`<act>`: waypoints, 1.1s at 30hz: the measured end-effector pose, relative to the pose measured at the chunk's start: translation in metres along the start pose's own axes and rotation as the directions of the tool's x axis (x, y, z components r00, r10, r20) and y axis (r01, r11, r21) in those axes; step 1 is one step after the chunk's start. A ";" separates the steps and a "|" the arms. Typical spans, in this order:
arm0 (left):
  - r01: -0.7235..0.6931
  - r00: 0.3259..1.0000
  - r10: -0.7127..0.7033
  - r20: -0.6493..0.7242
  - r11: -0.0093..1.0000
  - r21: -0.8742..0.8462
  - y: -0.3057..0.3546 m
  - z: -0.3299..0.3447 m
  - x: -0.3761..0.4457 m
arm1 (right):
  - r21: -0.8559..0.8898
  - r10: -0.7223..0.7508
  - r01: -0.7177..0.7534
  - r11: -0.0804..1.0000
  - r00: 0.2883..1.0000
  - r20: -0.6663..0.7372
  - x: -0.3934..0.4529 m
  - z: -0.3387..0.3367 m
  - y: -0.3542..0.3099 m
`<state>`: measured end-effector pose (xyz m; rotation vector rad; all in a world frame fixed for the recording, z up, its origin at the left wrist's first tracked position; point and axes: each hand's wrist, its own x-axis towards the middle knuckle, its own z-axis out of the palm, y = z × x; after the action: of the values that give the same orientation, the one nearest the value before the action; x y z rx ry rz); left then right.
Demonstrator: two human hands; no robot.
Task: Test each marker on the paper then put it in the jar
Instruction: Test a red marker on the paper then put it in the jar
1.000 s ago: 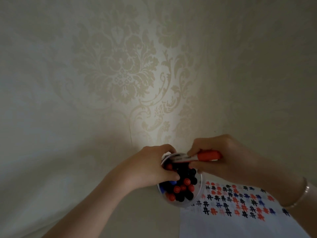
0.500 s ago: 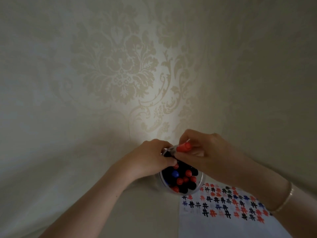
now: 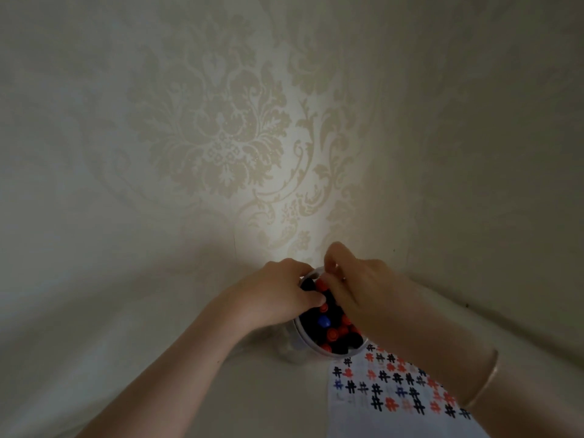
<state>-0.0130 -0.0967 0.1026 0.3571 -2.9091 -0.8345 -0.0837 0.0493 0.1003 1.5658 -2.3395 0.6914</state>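
Note:
A clear jar [image 3: 301,338] stands on the pale surface, packed with markers that show red, black and blue caps [image 3: 323,320]. My left hand [image 3: 278,295] grips the jar's far left rim, with the thumb lying over the caps. My right hand [image 3: 358,292] hovers over the jar's right side, its fingers curled down onto a red marker [image 3: 320,284] that stands in the jar at the far edge. The white paper [image 3: 395,415] with rows of black, red and blue hash marks lies just right of the jar, partly under my right forearm.
A wall with cream damask wallpaper [image 3: 221,137] rises straight behind the jar. A thin bracelet [image 3: 483,384] sits on my right wrist. Pale tabletop [image 3: 126,343] stretches left of the jar.
My right hand has turned the red marker from lying across the jar's mouth to standing inside it and has lowered over the jar. My left hand has stayed on the rim.

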 end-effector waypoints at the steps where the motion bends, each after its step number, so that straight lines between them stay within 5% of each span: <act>1: -0.005 1.000 0.005 0.002 1.000 0.006 0.000 0.000 0.000 | -0.080 -0.061 0.054 0.995 0.994 -0.090 0.001 0.004 0.000; 4: -0.007 1.000 0.007 0.003 1.000 0.014 -0.003 -0.001 0.001 | -0.292 -0.271 0.161 0.943 0.880 -0.390 0.005 0.017 0.011; 8: -0.007 1.000 0.007 -0.008 1.000 0.025 -0.006 -0.001 0.001 | -0.253 -0.352 0.258 0.933 0.801 -0.483 0.004 0.035 0.022; 16: 0.006 1.000 -0.006 -0.002 0.998 0.061 -0.002 0.001 0.001 | -0.310 -0.372 0.283 0.908 0.885 -0.281 0.004 0.021 0.024; 21: -0.001 1.000 0.000 0.011 0.997 0.074 0.000 0.005 0.002 | -0.260 -0.204 0.078 0.962 0.840 -0.503 0.000 0.031 0.016; 23: -0.012 1.000 0.011 0.015 0.997 0.078 0.000 0.004 0.001 | -0.310 -0.266 0.110 0.944 0.810 -0.523 -0.001 0.041 0.018; 27: -0.022 1.000 0.021 0.009 0.997 0.074 -0.001 0.004 0.001 | -0.451 -0.363 0.170 0.876 0.848 -0.386 0.003 0.040 0.022; 33: -0.021 0.999 0.023 -0.022 0.998 0.066 -0.003 0.005 0.005 | -0.480 -0.316 0.183 0.858 0.924 -0.214 0.003 0.037 0.013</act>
<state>-0.0181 -0.0976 0.0970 0.3368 -2.9188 -0.7288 -0.0948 0.0320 0.0670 1.4097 -1.8607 0.2577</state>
